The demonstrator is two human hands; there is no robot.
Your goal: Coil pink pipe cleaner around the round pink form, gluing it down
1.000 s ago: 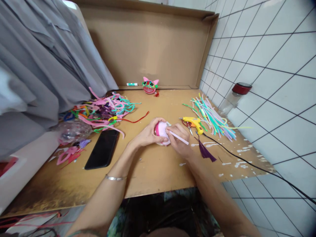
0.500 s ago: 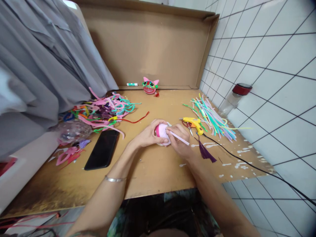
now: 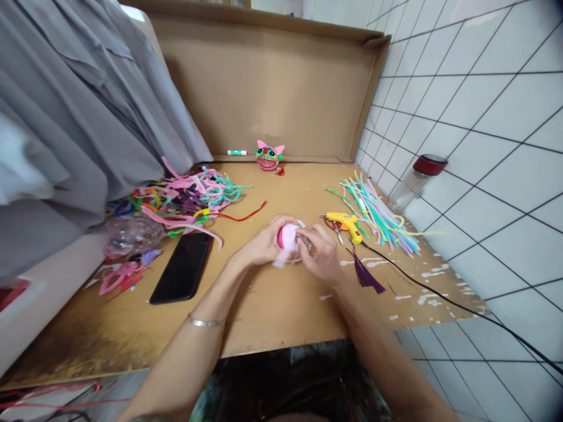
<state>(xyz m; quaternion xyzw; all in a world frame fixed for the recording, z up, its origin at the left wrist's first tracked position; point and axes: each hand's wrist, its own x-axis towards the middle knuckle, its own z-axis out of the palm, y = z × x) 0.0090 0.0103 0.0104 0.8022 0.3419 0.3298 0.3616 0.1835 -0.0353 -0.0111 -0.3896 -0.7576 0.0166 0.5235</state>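
Near the middle of the table, my left hand (image 3: 266, 241) grips the left side of a small round piece (image 3: 289, 236) wrapped in pale pink, with a dark pink edge. A pale pink strip end (image 3: 280, 258) hangs blurred at its lower side. Against the right side of the piece, my right hand (image 3: 322, 251) has thumb and fingertips pinched together; what they pinch is too small to make out. A yellow glue gun (image 3: 345, 224) lies just to the right, with a purple tassel (image 3: 366, 272) below it.
Tangled coloured pipe cleaners (image 3: 189, 196) and a black phone (image 3: 182, 266) lie on the left. Straight pipe cleaners (image 3: 380, 211) and a red-lidded jar (image 3: 420, 179) are on the right. A decorated pink-eared head (image 3: 268, 157) sits at the back. A black cable crosses the right side.
The pale strip that stuck out to the right past my right hand now hangs below the round piece. My right fingers have shifted on the piece. The view has tilted slightly.
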